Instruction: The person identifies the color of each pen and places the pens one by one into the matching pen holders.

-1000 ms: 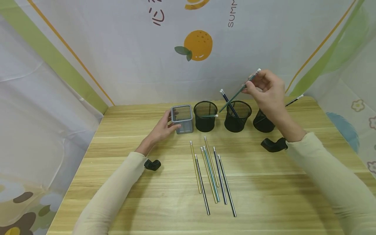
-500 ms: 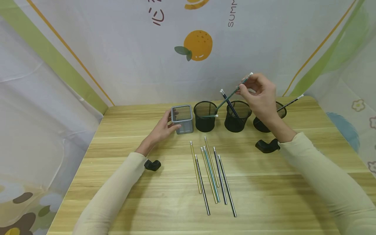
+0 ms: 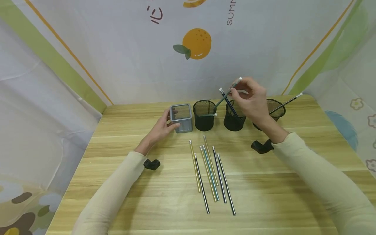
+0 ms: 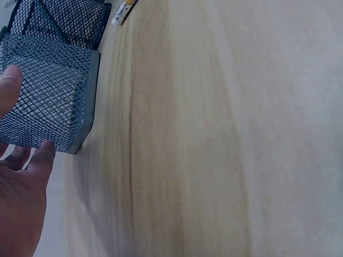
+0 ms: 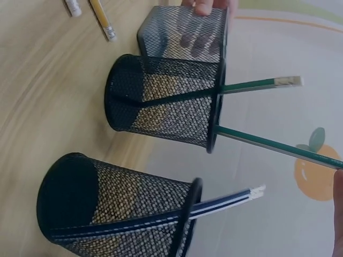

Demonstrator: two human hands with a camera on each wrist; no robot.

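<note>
While the left hand point(image 3: 160, 130) grips a square mesh cup point(image 3: 184, 126), the right hand point(image 3: 252, 101) pinches a green pencil point(image 5: 268, 142).

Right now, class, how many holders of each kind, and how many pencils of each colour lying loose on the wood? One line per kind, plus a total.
Square grey holder: 1
Round black holders: 3
Loose gold pencils: 3
Loose teal pencil: 1
Loose dark pencils: 3
Total: 11
</note>
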